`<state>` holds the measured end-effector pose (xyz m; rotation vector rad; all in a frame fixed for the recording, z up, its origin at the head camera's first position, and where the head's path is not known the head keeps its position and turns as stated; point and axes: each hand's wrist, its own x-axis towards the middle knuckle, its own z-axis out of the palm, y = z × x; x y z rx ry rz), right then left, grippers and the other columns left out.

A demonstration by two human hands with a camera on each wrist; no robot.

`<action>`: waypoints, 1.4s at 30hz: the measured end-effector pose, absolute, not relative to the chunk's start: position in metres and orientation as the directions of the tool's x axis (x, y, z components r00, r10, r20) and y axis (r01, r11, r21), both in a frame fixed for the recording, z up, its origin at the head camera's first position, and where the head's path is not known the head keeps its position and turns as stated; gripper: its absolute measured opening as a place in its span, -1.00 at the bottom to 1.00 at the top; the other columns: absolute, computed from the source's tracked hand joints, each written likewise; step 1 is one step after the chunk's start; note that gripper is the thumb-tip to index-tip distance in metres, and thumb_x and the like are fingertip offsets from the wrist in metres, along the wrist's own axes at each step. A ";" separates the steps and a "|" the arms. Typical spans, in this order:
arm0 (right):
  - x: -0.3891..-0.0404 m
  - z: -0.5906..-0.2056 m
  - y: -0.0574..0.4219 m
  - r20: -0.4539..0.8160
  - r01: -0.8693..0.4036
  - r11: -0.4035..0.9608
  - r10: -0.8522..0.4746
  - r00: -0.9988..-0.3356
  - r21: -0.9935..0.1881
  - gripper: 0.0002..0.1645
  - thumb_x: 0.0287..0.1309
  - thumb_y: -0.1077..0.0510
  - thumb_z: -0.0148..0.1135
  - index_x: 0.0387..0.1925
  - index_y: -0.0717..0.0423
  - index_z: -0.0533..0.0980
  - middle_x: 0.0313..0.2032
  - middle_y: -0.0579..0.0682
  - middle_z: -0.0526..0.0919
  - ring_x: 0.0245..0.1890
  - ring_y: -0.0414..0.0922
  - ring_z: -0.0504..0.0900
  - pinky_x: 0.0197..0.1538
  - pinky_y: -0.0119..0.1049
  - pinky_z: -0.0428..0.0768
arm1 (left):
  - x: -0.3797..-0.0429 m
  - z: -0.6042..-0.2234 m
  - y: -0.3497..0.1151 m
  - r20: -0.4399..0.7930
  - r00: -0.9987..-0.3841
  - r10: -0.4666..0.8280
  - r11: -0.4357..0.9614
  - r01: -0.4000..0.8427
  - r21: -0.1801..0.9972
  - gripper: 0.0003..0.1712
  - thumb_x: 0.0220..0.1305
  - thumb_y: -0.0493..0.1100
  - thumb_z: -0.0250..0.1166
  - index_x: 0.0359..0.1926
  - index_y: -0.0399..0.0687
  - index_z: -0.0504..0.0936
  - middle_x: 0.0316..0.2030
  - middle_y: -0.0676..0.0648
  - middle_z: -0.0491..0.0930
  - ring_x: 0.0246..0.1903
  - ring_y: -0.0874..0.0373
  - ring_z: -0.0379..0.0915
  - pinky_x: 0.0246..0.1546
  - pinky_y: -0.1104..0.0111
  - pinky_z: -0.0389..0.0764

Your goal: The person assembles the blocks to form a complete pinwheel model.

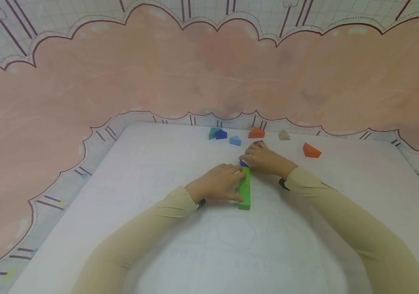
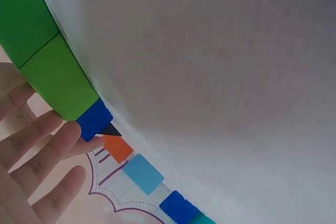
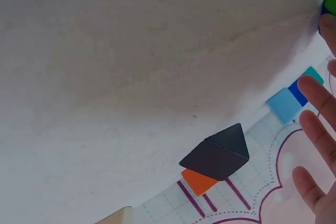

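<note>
My left hand [image 1: 217, 182] rests along the left side of a green strip, its thumb near the close end and fingers toward the far end. In the left wrist view the strip is a dark green block [image 2: 26, 19] meeting a light green block [image 2: 63, 80]. A small blue block [image 2: 95, 119] sits against the far end. My right hand [image 1: 266, 158] is at this blue block, with a fingertip against it; its thumb is hidden. Near the right hand lies a black angular block [image 3: 218, 153], mostly covered by that hand in the head view.
Along the table's back stand a teal block [image 1: 214, 132], a dark blue block [image 1: 221, 134], a light blue block [image 1: 235, 140], an orange block [image 1: 256, 133] and a tan block [image 1: 284, 135]. Another orange block [image 1: 311, 150] lies farther right. A patterned pink cloth [image 1: 209, 77] hangs behind.
</note>
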<state>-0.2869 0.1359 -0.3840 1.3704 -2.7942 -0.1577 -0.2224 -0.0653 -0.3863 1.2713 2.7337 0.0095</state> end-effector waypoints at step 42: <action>-0.302 -0.387 0.308 0.184 -0.449 0.888 -0.460 -0.869 0.099 -0.48 -0.06 0.10 0.38 -0.09 0.33 0.50 -0.12 0.33 0.53 0.06 0.29 0.34 0.10 0.31 0.18 | -0.219 -0.386 -0.066 -0.134 -0.646 0.752 0.657 0.752 0.061 -0.19 0.16 0.40 0.10 0.30 0.07 0.31 0.35 -0.10 0.23 0.34 0.00 0.18 0.39 0.16 0.17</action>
